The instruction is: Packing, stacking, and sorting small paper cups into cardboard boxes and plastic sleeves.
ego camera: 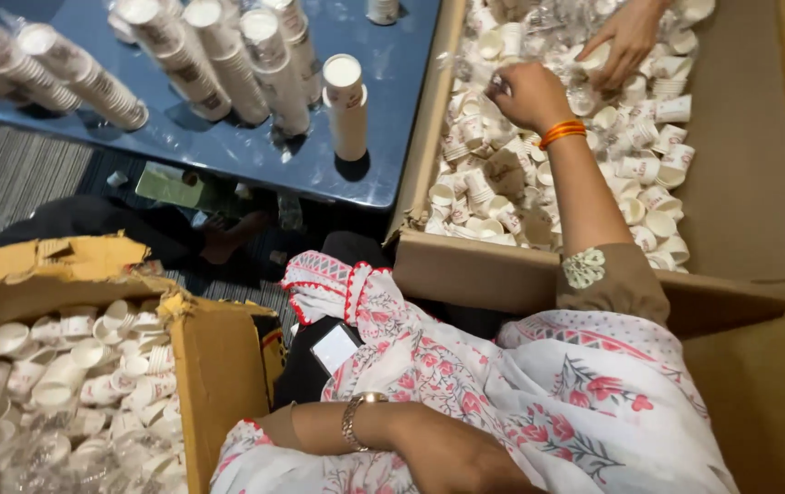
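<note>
My right hand [528, 96], with orange bangles at the wrist, reaches into a large cardboard box [465, 265] full of loose small white paper cups [648, 197]. Its fingers are curled around a paper cup [500, 85] near the box's left wall. My left hand [461, 456], a gold bracelet on its wrist, rests low on my floral-print lap. Its fingers run out of the frame's bottom edge. Another person's hand [627, 38] touches cups at the far end of the same box.
A blue table [383, 155] at upper left carries several tall stacks of nested cups [273, 64] and one shorter stack [347, 105]. A second cardboard box [218, 366] with loose cups stands at lower left. A phone [335, 347] lies on my lap.
</note>
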